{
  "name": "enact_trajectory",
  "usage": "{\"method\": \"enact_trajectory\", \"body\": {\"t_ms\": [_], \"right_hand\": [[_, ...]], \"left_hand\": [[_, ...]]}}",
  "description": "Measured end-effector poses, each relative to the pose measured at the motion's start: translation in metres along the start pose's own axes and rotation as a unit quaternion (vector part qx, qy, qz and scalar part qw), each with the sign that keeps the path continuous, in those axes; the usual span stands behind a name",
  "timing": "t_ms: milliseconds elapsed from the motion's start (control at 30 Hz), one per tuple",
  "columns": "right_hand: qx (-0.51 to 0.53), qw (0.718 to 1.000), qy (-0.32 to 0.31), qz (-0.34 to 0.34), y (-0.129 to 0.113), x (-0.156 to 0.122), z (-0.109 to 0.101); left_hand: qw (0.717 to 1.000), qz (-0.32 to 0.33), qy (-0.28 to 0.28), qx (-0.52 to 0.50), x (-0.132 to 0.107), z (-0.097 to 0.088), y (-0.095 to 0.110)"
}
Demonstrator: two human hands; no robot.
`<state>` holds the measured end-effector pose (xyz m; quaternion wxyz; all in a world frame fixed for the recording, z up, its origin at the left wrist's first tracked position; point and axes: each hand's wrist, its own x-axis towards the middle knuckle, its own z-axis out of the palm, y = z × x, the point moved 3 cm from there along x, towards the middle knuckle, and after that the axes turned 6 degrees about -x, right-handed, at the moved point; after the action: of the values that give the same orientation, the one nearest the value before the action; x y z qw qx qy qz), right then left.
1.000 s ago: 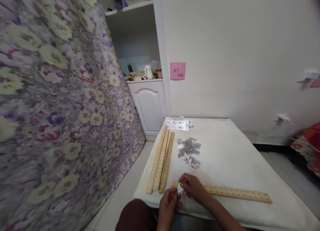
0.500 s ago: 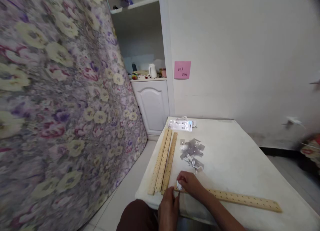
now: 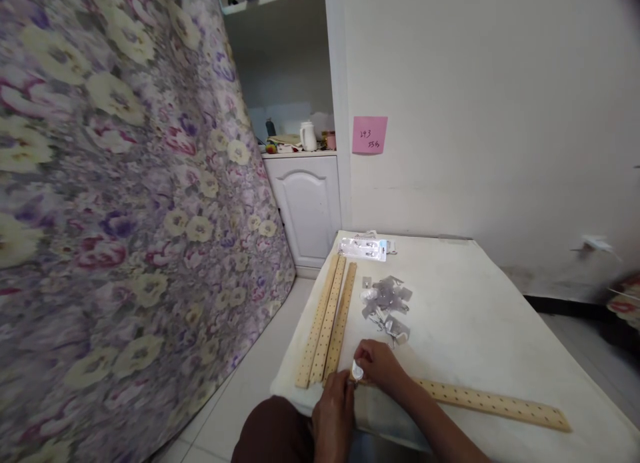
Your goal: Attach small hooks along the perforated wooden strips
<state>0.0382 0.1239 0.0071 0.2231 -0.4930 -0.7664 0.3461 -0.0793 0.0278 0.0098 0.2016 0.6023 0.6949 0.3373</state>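
Note:
My right hand (image 3: 383,366) pinches a small white piece (image 3: 357,369) between thumb and fingertips. It is held at the left end of a pale wooden strip with rows of holes (image 3: 493,401), which lies along the near table edge and passes under my right wrist. My left hand (image 3: 334,409) is closed beside that same end, its fingertips close to the white piece. A small dark metal bit shows between the two hands; what my left fingers grip is hidden. Beyond my hands lies a pile of clear, greyish square pieces with metal hooks (image 3: 387,296).
Three more holed wooden strips (image 3: 327,323) lie side by side along the table's left side. A clear blister pack (image 3: 363,249) rests at the back of the cream-covered table (image 3: 470,316). A floral curtain (image 3: 150,216) hangs at left; my knee (image 3: 273,429) is below the near edge.
My left hand has shifted slightly, its fingertips now up near the white piece and the strip's end. The right hand keeps its pinch. The whole view has moved a little.

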Motion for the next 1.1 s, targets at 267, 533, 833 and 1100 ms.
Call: {"method": "enact_trajectory", "body": {"t_ms": [267,533,833,1100], "right_hand": [[-0.071,0.997,0.013,-0.002,0.0,0.001,-0.002],[-0.04,0.999,0.014,0.019,0.004,0.0,-0.001],[-0.025,0.999,-0.009,0.034,0.007,0.002,0.0],[-0.057,0.997,-0.046,0.037,0.012,0.002,-0.005]], "left_hand": [[0.999,0.038,0.018,-0.027,0.003,0.006,-0.007],[0.998,0.067,0.02,-0.006,0.006,0.008,-0.004],[0.996,0.08,0.022,0.041,0.008,0.013,-0.006],[0.994,0.087,0.036,0.059,0.006,0.008,0.003]]}}
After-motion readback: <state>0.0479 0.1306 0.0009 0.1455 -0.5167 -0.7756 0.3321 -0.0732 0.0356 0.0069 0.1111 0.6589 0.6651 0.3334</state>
